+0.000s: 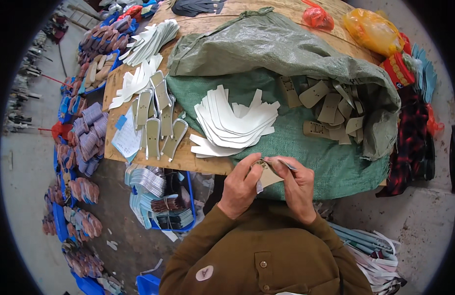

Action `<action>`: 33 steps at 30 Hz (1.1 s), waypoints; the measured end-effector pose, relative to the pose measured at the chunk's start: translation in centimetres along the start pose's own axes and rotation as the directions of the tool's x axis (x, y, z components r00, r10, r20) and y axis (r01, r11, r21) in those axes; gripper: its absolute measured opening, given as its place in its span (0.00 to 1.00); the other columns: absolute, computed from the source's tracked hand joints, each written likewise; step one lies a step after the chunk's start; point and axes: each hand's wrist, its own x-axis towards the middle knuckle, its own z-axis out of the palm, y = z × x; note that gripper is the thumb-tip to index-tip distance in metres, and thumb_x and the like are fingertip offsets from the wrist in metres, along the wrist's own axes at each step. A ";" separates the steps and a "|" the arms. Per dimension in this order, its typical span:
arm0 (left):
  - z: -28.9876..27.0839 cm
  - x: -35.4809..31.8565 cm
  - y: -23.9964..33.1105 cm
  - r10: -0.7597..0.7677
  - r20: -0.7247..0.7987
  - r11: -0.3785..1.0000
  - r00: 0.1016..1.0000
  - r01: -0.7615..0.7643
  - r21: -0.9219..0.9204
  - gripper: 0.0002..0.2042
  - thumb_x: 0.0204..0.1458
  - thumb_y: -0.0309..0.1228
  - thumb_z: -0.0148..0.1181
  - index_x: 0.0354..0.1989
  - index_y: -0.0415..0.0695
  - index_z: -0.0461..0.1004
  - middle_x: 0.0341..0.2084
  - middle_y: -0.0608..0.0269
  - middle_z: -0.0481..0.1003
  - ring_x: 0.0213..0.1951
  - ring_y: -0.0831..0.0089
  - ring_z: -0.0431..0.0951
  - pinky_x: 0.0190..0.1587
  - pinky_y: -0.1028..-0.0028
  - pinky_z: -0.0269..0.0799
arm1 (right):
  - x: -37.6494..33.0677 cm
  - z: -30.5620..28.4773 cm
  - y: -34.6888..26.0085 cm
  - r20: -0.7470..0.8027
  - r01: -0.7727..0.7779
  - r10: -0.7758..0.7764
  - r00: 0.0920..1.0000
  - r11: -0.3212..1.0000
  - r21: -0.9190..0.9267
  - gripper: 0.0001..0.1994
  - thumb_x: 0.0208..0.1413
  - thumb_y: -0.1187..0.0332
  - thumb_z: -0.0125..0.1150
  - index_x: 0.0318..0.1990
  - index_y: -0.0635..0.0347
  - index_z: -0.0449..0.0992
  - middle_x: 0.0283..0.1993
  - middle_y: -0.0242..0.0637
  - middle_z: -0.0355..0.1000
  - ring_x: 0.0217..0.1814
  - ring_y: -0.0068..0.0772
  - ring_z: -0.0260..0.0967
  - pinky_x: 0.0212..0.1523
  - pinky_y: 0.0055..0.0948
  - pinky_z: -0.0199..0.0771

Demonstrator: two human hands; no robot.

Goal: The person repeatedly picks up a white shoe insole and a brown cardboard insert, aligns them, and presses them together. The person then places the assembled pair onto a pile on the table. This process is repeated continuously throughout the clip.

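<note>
Close to my body, at the table's near edge, both hands hold one beige shoe piece (270,179). My left hand (240,188) pinches its left side, where small dark marks or holes show. My right hand (298,191) grips the upper right edge between thumb and fingers, and a thin grey-white edge sticks out there. Just beyond my fingers lies a fanned stack of white V-shaped pieces (232,123). To the left, several beige pieces with white edging (152,138) overlap. Loose beige pieces (329,107) lie at the right on a green woven sack (306,167).
The sack's grey-green flap (266,49) is folded back across the wooden table (215,166). More white pieces (151,42) lie far left, near a written paper (127,135). A blue crate (192,199) of stacked pieces stands below. Yellow (372,30) and red bags (318,17) sit far right.
</note>
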 end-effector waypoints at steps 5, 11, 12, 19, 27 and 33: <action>0.5 0.1 -0.3 0.012 0.020 1.000 1.000 -0.013 0.025 0.20 0.41 0.15 0.59 0.46 0.40 0.68 0.50 0.47 0.72 0.45 0.49 0.78 0.44 0.63 0.77 | -0.2 -0.6 -0.8 -0.004 -0.082 0.084 0.996 0.989 0.125 0.10 0.64 0.72 0.55 0.45 0.70 0.79 0.38 0.37 0.80 0.38 0.17 0.72 0.41 0.20 0.72; 0.7 0.0 -1.0 -0.006 0.070 0.995 0.997 -0.001 0.095 0.23 0.39 0.14 0.60 0.47 0.40 0.68 0.49 0.48 0.72 0.45 0.49 0.77 0.44 0.63 0.77 | -0.6 -1.5 -2.7 0.012 -0.134 0.134 0.991 0.968 0.213 0.14 0.68 0.69 0.48 0.47 0.72 0.76 0.42 0.41 0.79 0.42 0.23 0.75 0.47 0.23 0.74; 0.6 0.1 -1.2 -0.013 0.076 0.993 0.997 0.004 0.122 0.23 0.39 0.15 0.60 0.47 0.40 0.69 0.49 0.49 0.72 0.44 0.49 0.77 0.44 0.63 0.77 | -0.6 -1.6 -3.5 -0.001 -0.141 0.146 0.989 0.961 0.238 0.15 0.68 0.68 0.47 0.48 0.72 0.76 0.43 0.43 0.78 0.43 0.25 0.75 0.48 0.24 0.74; -1.5 1.4 1.3 -0.360 0.261 0.871 0.896 0.423 -0.251 0.11 0.56 0.23 0.57 0.47 0.37 0.71 0.42 0.53 0.75 0.39 0.62 0.78 0.41 0.68 0.74 | 2.1 -3.8 -0.7 0.189 -0.126 0.081 0.979 0.962 0.241 0.15 0.68 0.67 0.49 0.47 0.71 0.77 0.39 0.37 0.74 0.34 0.22 0.71 0.39 0.22 0.71; -2.5 1.4 3.0 -0.391 0.652 0.657 0.649 0.693 -0.296 0.13 0.62 0.34 0.52 0.47 0.37 0.73 0.35 0.56 0.77 0.36 0.72 0.77 0.43 0.71 0.73 | 2.1 -3.9 1.3 0.460 -0.383 0.264 0.848 0.905 0.187 0.09 0.62 0.68 0.58 0.34 0.64 0.78 0.24 0.26 0.69 0.23 0.14 0.63 0.23 0.16 0.62; -2.6 1.6 3.5 -0.254 0.792 0.378 0.555 0.811 -0.447 0.15 0.64 0.35 0.50 0.50 0.38 0.72 0.37 0.64 0.77 0.39 0.78 0.75 0.45 0.73 0.72 | 2.5 -4.8 1.6 0.609 -0.611 0.294 0.737 0.675 0.414 0.09 0.62 0.68 0.58 0.31 0.61 0.73 0.22 0.28 0.71 0.18 0.14 0.64 0.19 0.16 0.62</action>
